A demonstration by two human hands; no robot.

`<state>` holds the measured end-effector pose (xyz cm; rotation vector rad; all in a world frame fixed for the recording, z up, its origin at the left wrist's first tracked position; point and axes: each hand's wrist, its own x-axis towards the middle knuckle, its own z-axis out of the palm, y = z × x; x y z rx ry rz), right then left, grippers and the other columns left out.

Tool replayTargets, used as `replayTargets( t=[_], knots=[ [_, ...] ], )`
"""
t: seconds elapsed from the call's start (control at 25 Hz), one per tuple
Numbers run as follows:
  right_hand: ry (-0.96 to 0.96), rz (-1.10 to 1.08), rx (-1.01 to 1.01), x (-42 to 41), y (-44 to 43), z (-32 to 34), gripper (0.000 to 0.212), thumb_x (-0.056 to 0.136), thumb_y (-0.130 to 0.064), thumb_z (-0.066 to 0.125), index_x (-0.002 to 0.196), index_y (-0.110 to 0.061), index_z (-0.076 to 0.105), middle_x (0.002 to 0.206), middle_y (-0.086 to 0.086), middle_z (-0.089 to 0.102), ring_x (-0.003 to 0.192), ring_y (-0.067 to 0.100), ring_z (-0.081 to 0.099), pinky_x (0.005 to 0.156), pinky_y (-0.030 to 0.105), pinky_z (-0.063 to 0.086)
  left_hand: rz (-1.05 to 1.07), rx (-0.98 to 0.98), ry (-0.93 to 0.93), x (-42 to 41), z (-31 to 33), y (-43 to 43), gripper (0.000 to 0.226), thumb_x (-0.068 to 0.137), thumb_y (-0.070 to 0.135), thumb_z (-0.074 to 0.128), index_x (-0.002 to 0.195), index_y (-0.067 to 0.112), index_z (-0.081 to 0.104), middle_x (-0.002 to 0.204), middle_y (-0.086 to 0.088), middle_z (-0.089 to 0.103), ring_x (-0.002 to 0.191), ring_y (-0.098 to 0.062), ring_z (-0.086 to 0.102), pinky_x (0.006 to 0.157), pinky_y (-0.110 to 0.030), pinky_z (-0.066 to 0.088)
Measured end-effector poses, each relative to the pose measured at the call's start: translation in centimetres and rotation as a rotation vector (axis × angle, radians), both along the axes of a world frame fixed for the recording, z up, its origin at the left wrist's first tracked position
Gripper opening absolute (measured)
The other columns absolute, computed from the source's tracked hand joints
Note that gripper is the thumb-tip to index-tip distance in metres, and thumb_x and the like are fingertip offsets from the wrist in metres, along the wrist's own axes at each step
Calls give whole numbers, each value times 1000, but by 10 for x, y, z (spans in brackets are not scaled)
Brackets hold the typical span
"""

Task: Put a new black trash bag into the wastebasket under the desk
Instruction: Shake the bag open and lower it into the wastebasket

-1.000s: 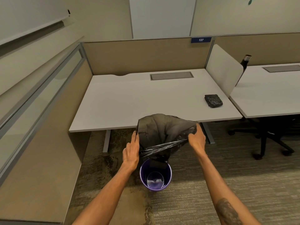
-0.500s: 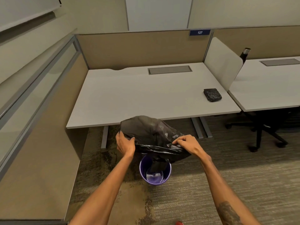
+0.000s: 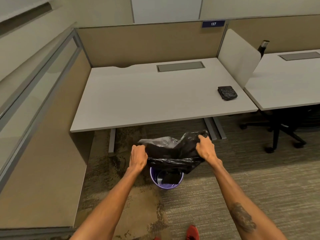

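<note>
Your left hand (image 3: 137, 157) is fisted on the left edge of the black trash bag (image 3: 173, 153), knuckles up, just left of frame centre. Your right hand (image 3: 206, 147) grips the bag's right edge, a bit higher in the frame, fingers curled over a bunched fold. Both hands are closed on plastic, and the bag's mouth is stretched between them.

The bag hangs just above the purple wastebasket (image 3: 153, 175), which sits on the carpet (image 3: 259, 196) below centre. The bag's lower end drops inside the basket; you can see black plastic against the inner wall. Can't tell if it touches the bottom. The rim isn't covered by the bag; the near and left parts of it show bare.

The basket stands in front of the white desk (image 3: 147, 101), not under it; the desk's front edge runs across the frame just above your hands. A folded black bag (image 3: 227, 93) lies on the desk's right side, near the white divider (image 3: 239, 56). A grey cable hatch (image 3: 180, 66) is set in the desk's back. A blue sign reading 137 (image 3: 213, 23) sits on the tan partition at upper right. A dark bottle (image 3: 263, 46) stands behind the divider on the next desk; a black chair base (image 3: 277, 134) shows under it at right. A red shoe (image 3: 192, 232) is at the bottom edge.
</note>
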<state>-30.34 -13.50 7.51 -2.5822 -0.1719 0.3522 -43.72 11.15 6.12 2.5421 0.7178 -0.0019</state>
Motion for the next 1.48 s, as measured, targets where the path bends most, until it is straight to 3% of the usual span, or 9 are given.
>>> replayTargets(
  t=[0.2, 0.36, 0.52, 0.64, 0.8, 0.96, 1.16, 1.28, 1.48],
  knots=[
    [-124, -81, 149, 1, -3, 0, 54, 91, -10, 66, 139, -13, 43, 127, 20, 54, 93, 33, 64, 83, 47, 53, 78, -29, -197, -6, -9, -2, 52, 86, 2, 69, 132, 12, 45, 124, -11, 51, 105, -29, 61, 85, -39, 59],
    [-456, -81, 236, -15, -8, -22, 77, 92, 4, 59, 158, -22, 28, 103, 24, 61, 63, 30, 60, 62, 44, 55, -181, 157, -379, -13, -24, -15, 81, 87, -5, 64, 151, 23, 23, 100, -18, 57, 72, -25, 58, 63, -35, 58],
    [39, 44, -116, -23, -34, -68, 68, 92, 2, 49, 152, -30, 41, 123, 16, 64, 102, 39, 66, 85, 44, 54, -330, 143, 160, -28, -62, -15, 86, 92, 5, 60, 159, 24, 10, 136, -18, 51, 103, -37, 62, 85, -48, 55],
    [327, 52, -279, -18, -40, -84, 52, 93, -4, 48, 142, -23, 50, 132, 18, 62, 121, 40, 59, 95, 41, 48, -329, -39, 615, -21, -74, -14, 62, 94, 5, 55, 151, 16, 34, 167, -8, 12, 132, -35, 49, 106, -45, 45],
    [84, -36, 45, 12, -23, -78, 67, 89, 0, 51, 151, -21, 37, 113, 18, 66, 99, 40, 65, 73, 36, 46, -57, -165, 170, 26, -53, -28, 98, 84, -10, 64, 159, 27, 14, 166, 9, -15, 97, -32, 67, 79, -42, 59],
    [-213, -163, 294, 36, -6, -74, 93, 90, 0, 54, 158, -44, 9, 113, 11, 59, 56, 4, 49, 53, 14, 35, 7, -5, -310, 62, -39, -45, 107, 82, -14, 62, 159, 36, 7, 167, 9, -14, 65, -13, 57, 49, -19, 49],
    [-61, 95, 55, 37, -9, -131, 93, 92, -1, 54, 158, -45, 6, 97, 8, 59, 58, 11, 51, 52, 23, 43, -165, 19, 37, 54, -113, -52, 103, 88, -6, 56, 157, 35, -10, 148, -17, 44, 86, -25, 64, 74, -40, 60],
    [177, 149, -90, 34, -13, -173, 91, 90, 1, 52, 161, -35, 6, 107, 10, 61, 72, 18, 50, 71, 40, 48, -194, -171, 333, 49, -154, -52, 104, 80, -7, 65, 158, 31, 9, 167, -3, 14, 116, -37, 62, 89, -48, 55],
    [26, 34, 122, 51, 0, -220, 104, 88, 0, 56, 156, -50, -5, 113, 12, 63, 58, 9, 48, 49, 20, 33, 0, -148, 41, 64, -192, -41, 79, 79, -9, 64, 148, 19, 36, 162, 26, -21, 57, -21, 60, 44, -32, 48]
  ],
)
